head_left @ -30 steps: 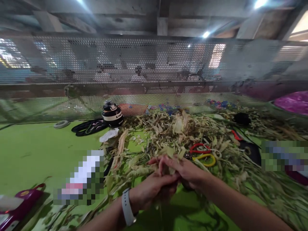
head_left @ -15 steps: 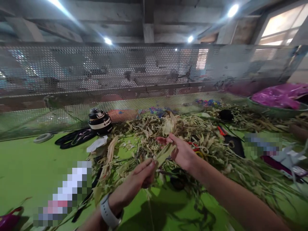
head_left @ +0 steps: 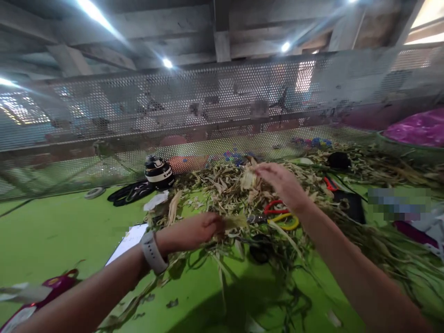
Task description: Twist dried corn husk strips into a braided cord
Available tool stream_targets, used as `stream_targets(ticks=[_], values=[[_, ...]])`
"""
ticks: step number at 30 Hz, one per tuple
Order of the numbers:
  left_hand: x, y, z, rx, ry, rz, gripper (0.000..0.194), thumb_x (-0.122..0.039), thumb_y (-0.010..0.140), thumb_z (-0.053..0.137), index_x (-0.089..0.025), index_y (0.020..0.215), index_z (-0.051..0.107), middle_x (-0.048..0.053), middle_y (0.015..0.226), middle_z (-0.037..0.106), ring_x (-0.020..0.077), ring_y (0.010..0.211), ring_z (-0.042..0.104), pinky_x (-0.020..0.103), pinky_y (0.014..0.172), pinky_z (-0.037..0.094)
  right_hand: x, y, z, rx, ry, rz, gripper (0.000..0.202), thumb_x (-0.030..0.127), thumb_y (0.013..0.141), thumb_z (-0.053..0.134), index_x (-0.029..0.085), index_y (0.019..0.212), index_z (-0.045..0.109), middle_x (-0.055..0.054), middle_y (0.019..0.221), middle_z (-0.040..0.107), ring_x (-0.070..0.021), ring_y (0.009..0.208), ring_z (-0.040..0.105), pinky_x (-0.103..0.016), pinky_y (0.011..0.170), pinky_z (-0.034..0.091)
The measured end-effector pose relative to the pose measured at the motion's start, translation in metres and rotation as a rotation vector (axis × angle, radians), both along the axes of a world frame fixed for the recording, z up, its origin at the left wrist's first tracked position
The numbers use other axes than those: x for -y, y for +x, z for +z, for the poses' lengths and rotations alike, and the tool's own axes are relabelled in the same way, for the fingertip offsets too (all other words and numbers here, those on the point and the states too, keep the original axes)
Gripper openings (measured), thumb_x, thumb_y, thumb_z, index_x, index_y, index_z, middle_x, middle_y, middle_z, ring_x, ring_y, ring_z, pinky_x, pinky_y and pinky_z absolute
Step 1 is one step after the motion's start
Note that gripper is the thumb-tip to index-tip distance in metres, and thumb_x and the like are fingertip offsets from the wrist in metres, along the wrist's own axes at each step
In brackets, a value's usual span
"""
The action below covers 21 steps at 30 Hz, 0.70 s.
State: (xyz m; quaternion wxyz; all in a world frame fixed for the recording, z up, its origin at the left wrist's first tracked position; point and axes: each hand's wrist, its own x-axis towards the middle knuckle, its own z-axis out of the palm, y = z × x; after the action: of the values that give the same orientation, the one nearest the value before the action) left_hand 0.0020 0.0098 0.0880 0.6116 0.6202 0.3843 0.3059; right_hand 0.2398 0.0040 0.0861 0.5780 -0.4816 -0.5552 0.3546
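Observation:
My left hand [head_left: 199, 230], with a white watch on the wrist, is closed around one end of a pale green strip of dried husk [head_left: 236, 222]. The strip's other end sticks out to the right, close to the blades of scissors [head_left: 282, 222] with one red and one yellow handle. My right hand [head_left: 282, 182] reaches over the heap of dried husks [head_left: 218, 180], fingers stretched forward. Its fingertips are at a pale, bunched husk piece [head_left: 249, 179] standing up from the heap; whether they touch it is unclear.
A black jug [head_left: 158, 172] stands by the perforated metal screen [head_left: 208, 101] behind the green table [head_left: 86, 231]. Nearby lie a roll of tape [head_left: 95, 193] and a white sheet [head_left: 128, 240]. At right are a black round object [head_left: 339, 160] and a basin [head_left: 398, 145] with pink plastic.
My right hand has come off the husk strip and moved up and right to the bunched piece. My left hand keeps the strip. The view has turned a little left.

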Motion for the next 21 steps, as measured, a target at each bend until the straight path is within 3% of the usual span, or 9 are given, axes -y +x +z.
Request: stream_targets(ticks=[3, 6, 10, 13, 17, 21], values=[[0.003, 0.013, 0.008, -0.192, 0.099, -0.299, 0.017, -0.006, 0.062, 0.065, -0.021, 0.056, 0.063, 0.001, 0.058, 0.062, 0.0181, 0.059, 0.055, 0.023, 0.056, 0.036, 0.026, -0.032, 0.002, 0.475, 0.095, 0.384, 0.017, 0.036, 0.081, 0.055, 0.02, 0.08, 0.06, -0.001, 0.088, 0.063, -0.0145, 0.08, 0.055, -0.026, 0.073, 0.04], [0.006, 0.015, 0.019, -0.233, 0.035, -0.359, 0.017, -0.008, 0.063, 0.065, -0.021, 0.053, 0.061, -0.002, 0.049, 0.055, 0.0133, 0.045, 0.044, 0.023, 0.046, 0.03, 0.035, -0.046, -0.003, 0.621, 0.034, 0.581, 0.028, 0.036, 0.09, 0.039, 0.019, 0.076, 0.056, 0.002, 0.065, 0.054, -0.0105, 0.057, 0.047, -0.022, 0.055, 0.036], [0.008, 0.001, 0.035, -0.313, -0.194, -0.385, 0.014, -0.021, 0.07, 0.065, -0.018, 0.057, 0.061, -0.006, 0.04, 0.037, 0.0069, 0.035, 0.024, 0.022, 0.04, 0.014, 0.033, -0.041, -0.004, 0.458, -0.096, 0.73, 0.034, 0.041, 0.088, 0.041, 0.018, 0.064, 0.048, 0.006, 0.056, 0.036, -0.0075, 0.048, 0.037, -0.019, 0.046, 0.03], [0.006, -0.009, 0.043, -0.36, -0.204, -0.483, 0.021, -0.031, 0.075, 0.062, -0.018, 0.059, 0.061, -0.006, 0.04, 0.033, 0.0068, 0.036, 0.021, 0.023, 0.04, 0.011, 0.033, -0.04, -0.004, 0.237, -0.258, 0.867, 0.033, 0.048, 0.083, 0.047, 0.018, 0.068, 0.049, 0.007, 0.056, 0.032, -0.0056, 0.043, 0.036, -0.018, 0.041, 0.032], [-0.003, -0.021, 0.048, -0.415, -0.126, -0.591, 0.027, -0.04, 0.079, 0.056, -0.018, 0.063, 0.062, -0.004, 0.045, 0.041, 0.0079, 0.04, 0.03, 0.023, 0.041, 0.019, 0.033, -0.04, -0.008, 0.112, -0.315, 0.943, 0.032, 0.047, 0.081, 0.051, 0.017, 0.07, 0.053, 0.007, 0.055, 0.034, -0.0046, 0.042, 0.039, -0.016, 0.04, 0.033], [-0.013, -0.039, 0.044, -0.417, -0.077, -0.547, 0.025, -0.041, 0.079, 0.055, -0.017, 0.074, 0.06, -0.003, 0.057, 0.052, 0.0059, 0.044, 0.037, 0.019, 0.042, 0.025, 0.028, -0.037, -0.015, 0.058, -0.349, 0.944, 0.031, 0.046, 0.081, 0.053, 0.016, 0.08, 0.059, 0.008, 0.055, 0.036, -0.0043, 0.043, 0.035, -0.018, 0.047, 0.04]])
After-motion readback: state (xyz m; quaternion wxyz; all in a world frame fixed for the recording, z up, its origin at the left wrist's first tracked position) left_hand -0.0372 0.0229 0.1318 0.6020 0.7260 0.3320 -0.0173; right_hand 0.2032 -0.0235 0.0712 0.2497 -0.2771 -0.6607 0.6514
